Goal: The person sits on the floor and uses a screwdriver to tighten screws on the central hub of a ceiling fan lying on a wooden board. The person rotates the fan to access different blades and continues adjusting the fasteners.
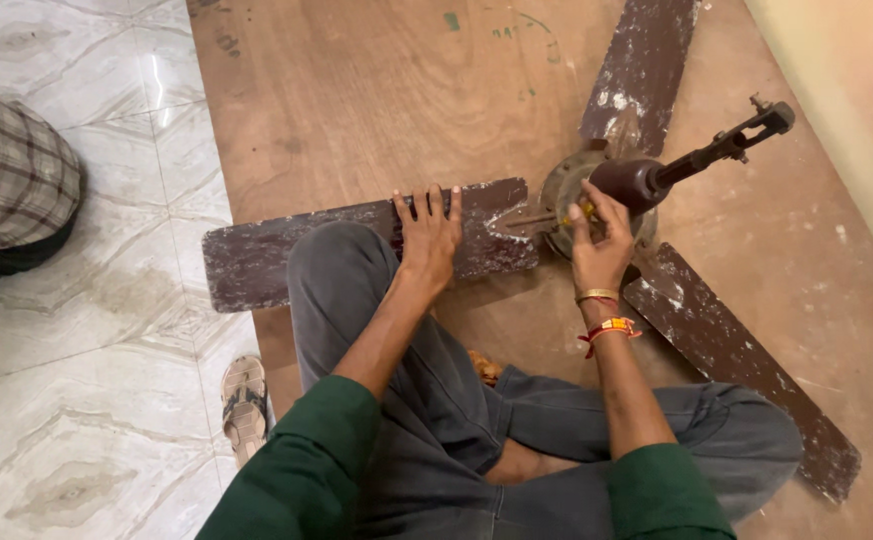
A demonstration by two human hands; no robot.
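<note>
A worn brown ceiling fan lies on a wooden board, its motor hub in the middle with a dark down rod pointing up and right. My left hand presses flat on the left blade, fingers spread over its far edge. My right hand is at the hub, fingers closed on a small yellow-handled tool where the blade meets the motor. Two other blades reach to the top and the lower right. I sit cross-legged in grey trousers.
A sandal lies on the marble floor at the board's left edge. Another person's checked garment shows at the far left. A pale wall runs along the right.
</note>
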